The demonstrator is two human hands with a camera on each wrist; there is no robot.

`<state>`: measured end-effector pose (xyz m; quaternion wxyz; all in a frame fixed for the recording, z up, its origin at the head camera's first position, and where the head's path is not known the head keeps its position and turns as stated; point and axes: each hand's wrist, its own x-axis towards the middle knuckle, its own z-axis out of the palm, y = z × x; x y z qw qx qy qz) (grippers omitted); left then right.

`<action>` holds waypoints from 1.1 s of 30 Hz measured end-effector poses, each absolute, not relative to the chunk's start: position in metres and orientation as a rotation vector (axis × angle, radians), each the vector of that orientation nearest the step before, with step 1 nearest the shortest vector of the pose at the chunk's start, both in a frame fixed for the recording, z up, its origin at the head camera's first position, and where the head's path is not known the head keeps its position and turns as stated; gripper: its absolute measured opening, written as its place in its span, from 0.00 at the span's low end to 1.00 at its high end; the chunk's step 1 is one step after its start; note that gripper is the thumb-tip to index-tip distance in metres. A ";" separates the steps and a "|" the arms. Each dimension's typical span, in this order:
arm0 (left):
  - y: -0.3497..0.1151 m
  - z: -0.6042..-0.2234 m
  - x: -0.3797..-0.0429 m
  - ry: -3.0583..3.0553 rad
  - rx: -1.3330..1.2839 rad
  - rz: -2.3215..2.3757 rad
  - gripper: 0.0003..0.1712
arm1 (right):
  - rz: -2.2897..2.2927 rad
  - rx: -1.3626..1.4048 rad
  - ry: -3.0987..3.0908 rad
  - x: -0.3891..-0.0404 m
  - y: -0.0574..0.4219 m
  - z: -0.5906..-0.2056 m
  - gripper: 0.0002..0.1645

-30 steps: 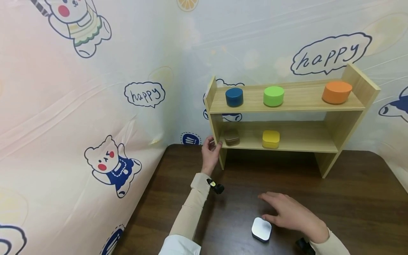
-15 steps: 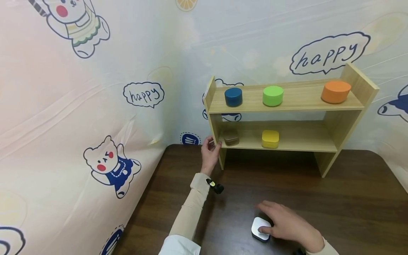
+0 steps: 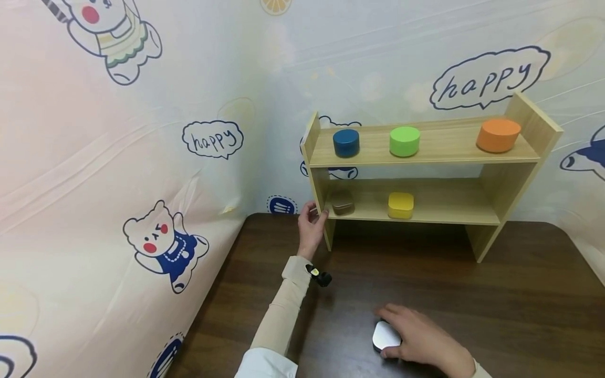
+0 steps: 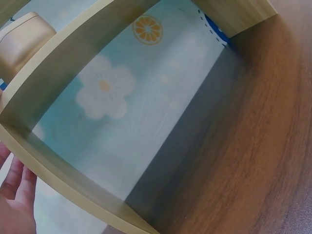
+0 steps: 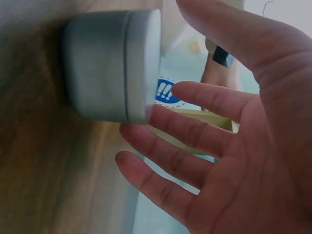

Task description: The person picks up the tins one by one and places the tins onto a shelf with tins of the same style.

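At the left end of a two-tier wooden shelf (image 3: 446, 202), my left hand (image 3: 311, 231) grips the side panel, thumb at its front edge and fingers along the outer face. The left wrist view shows the fingers (image 4: 19, 183) behind that panel. A small silver tin (image 3: 385, 335) with rounded corners and a lid stands on the table in front of me. My right hand (image 3: 420, 336) reaches over its right side, thumb near the front and fingers beyond the far side. In the right wrist view its fingers (image 5: 165, 156) are extended and spread beside the tin.
On the upper board stand a blue round tin (image 3: 346, 143), a green one (image 3: 404, 142) and an orange one (image 3: 498, 135). The lower board carries a brown square tin (image 3: 342, 203) and a yellow one (image 3: 400, 205). A printed cloth (image 3: 264, 63) hangs behind the dark wooden table (image 3: 359, 273).
My right hand has moved left and toward me, from behind the silver tin to around its right side. The left hand stays on the shelf panel.
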<state>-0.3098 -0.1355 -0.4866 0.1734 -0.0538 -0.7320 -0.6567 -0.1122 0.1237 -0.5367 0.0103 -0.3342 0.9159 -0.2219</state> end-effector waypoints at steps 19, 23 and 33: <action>-0.135 -0.485 -0.310 -2.061 -0.166 -1.870 0.19 | -0.713 -0.959 2.758 -0.113 0.124 -0.544 0.41; -0.136 -0.487 -0.310 -2.058 -0.172 -1.883 0.20 | -0.689 -0.936 2.773 -0.111 0.123 -0.545 0.38; -0.135 -0.486 -0.310 -2.070 -0.173 -1.872 0.20 | -0.664 -0.923 2.778 -0.114 0.119 -0.549 0.39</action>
